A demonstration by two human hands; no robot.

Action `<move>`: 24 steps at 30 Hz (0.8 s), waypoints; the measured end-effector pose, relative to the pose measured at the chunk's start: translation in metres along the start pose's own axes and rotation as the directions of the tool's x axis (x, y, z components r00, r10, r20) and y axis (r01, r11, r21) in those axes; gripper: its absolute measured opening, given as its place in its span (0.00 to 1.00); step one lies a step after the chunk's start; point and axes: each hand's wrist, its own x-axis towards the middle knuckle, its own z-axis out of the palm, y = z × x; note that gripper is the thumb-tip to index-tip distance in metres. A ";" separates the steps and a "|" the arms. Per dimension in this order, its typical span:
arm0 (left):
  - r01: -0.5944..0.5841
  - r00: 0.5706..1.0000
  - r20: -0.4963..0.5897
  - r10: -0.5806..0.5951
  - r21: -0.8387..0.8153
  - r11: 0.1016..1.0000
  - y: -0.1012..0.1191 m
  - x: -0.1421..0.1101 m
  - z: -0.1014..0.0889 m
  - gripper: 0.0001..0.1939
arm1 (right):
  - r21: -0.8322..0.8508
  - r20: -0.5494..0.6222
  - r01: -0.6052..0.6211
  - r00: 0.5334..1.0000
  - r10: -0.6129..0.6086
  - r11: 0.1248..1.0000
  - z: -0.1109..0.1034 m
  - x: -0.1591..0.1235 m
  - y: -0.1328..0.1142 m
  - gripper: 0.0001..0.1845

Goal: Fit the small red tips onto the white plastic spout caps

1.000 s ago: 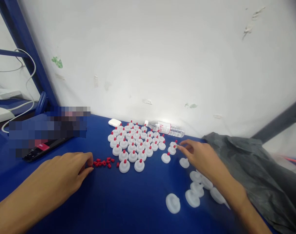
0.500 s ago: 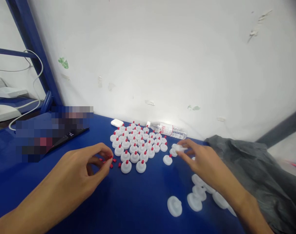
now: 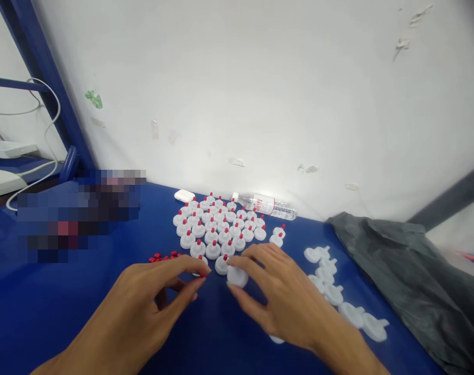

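Observation:
My left hand (image 3: pixel 151 304) pinches a small red tip cap (image 3: pixel 203 274) between thumb and forefinger. Just to its right, my right hand (image 3: pixel 278 297) grips a white round nozzle cap (image 3: pixel 237 277) by its edges; its nozzle is not clearly seen. The two held pieces are close but apart. Beyond the hands stands a cluster of white nozzle caps (image 3: pixel 213 251) with red tips on top. Loose red tip caps (image 3: pixel 164 258) lie behind my left hand, partly covered by it. White nozzle caps without red tips (image 3: pixel 334 294) lie to the right of my right forearm.
A clear plastic bottle (image 3: pixel 281 209) lies on its side against the wall, near a small white case (image 3: pixel 184 196). Dark grey sheeting (image 3: pixel 381 260) covers the right of the blue table (image 3: pixel 143 229). A white cable (image 3: pixel 49 127) hangs by the blue frame at left.
My right hand has come left and nearer with the white nozzle cap. My left hand has moved right, away from the loose red tip caps, bringing one along. The view has shifted slightly.

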 end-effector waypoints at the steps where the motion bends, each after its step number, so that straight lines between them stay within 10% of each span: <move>1: 0.000 1.000 0.012 0.001 -0.018 1.000 0.000 -0.001 0.001 0.08 | 0.003 0.005 0.017 1.000 -0.017 1.000 0.002 0.000 -0.002 0.13; 18: -0.229 0.972 -0.026 0.233 0.114 0.967 -0.001 -0.004 0.011 0.07 | 0.007 -0.071 0.111 0.991 -0.111 0.994 0.005 0.001 -0.009 0.16; 24: -0.199 0.962 0.218 0.163 0.151 0.968 -0.010 -0.011 0.013 0.18 | -0.006 -0.141 0.160 0.977 -0.159 0.987 0.008 -0.001 -0.012 0.20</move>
